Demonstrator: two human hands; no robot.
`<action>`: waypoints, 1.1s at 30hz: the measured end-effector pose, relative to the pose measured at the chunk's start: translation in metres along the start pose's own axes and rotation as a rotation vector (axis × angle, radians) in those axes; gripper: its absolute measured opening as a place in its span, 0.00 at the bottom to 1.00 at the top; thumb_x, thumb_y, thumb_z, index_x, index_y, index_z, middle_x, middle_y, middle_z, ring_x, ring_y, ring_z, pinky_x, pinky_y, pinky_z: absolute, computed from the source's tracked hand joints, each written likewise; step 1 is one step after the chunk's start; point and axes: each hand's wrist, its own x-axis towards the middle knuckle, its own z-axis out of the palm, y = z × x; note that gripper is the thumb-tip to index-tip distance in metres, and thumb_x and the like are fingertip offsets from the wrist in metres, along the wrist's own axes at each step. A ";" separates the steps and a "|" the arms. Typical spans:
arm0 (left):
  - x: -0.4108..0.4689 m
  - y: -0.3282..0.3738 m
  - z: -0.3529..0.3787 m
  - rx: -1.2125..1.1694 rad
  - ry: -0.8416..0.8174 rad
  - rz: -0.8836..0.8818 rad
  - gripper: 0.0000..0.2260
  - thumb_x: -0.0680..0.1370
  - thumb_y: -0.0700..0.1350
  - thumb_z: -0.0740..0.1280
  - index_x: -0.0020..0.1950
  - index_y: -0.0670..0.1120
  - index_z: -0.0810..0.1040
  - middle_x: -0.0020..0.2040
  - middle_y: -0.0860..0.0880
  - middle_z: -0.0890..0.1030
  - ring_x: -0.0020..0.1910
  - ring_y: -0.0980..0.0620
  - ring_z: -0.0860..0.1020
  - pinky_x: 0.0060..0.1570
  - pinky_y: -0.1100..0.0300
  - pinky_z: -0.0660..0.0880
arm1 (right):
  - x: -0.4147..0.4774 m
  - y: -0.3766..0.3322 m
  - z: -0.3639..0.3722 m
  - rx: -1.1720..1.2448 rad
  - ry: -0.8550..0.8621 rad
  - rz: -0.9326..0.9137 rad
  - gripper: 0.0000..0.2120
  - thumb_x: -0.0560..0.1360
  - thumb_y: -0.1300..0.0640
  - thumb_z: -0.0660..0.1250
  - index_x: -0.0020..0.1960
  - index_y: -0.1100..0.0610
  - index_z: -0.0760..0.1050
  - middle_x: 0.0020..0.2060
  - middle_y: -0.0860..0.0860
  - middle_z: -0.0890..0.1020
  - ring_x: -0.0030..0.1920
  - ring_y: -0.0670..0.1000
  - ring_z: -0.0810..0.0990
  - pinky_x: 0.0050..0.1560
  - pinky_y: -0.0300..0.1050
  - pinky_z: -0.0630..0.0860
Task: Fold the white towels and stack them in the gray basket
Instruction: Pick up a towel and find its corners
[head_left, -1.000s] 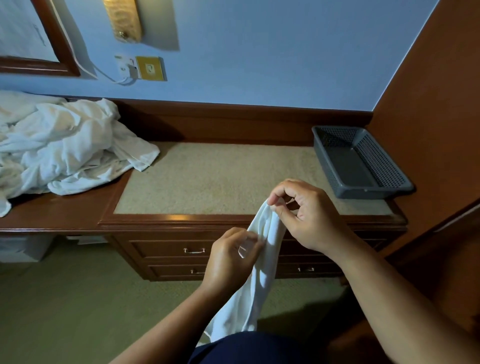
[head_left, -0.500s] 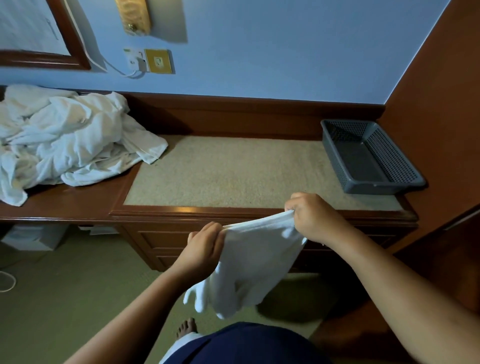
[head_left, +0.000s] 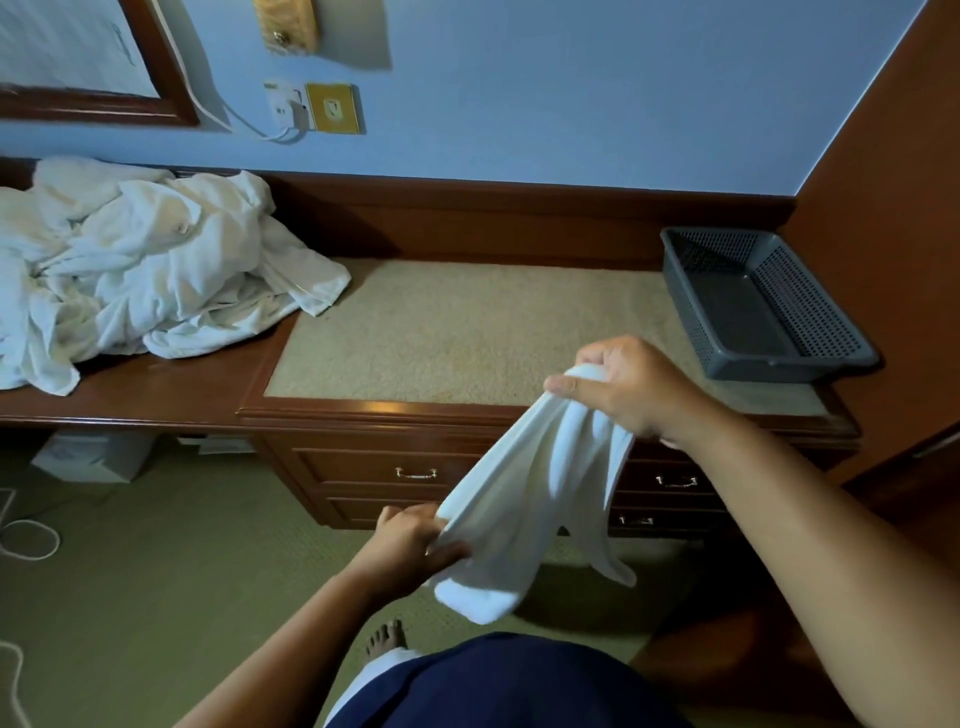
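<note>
While left hand and right hand grip towel, gray basket apart

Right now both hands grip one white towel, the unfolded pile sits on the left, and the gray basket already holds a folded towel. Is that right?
Not quite. The head view shows the gray basket holding no towel; its bare floor is visible. The rest stands: left hand and right hand grip one white towel, and the unfolded pile sits on the left.
</note>
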 end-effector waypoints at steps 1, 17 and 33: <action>-0.005 -0.009 0.005 0.074 -0.053 -0.070 0.26 0.72 0.77 0.52 0.46 0.59 0.78 0.46 0.56 0.75 0.51 0.55 0.73 0.54 0.53 0.62 | 0.003 0.002 -0.008 0.065 0.058 0.003 0.19 0.73 0.44 0.74 0.32 0.54 0.73 0.23 0.46 0.75 0.25 0.44 0.73 0.29 0.39 0.68; -0.090 -0.138 -0.032 0.513 0.052 -0.612 0.18 0.79 0.68 0.60 0.53 0.59 0.82 0.60 0.58 0.82 0.60 0.52 0.78 0.50 0.53 0.64 | 0.022 0.170 -0.063 -0.173 0.378 0.354 0.25 0.74 0.41 0.72 0.32 0.56 0.65 0.28 0.54 0.68 0.31 0.54 0.68 0.33 0.47 0.61; -0.082 -0.148 -0.115 0.099 0.587 -0.426 0.13 0.71 0.41 0.80 0.33 0.46 0.77 0.35 0.48 0.75 0.33 0.46 0.74 0.34 0.59 0.68 | -0.004 0.238 -0.005 -0.465 -0.059 0.324 0.25 0.68 0.35 0.75 0.36 0.54 0.70 0.30 0.52 0.76 0.32 0.53 0.75 0.33 0.47 0.64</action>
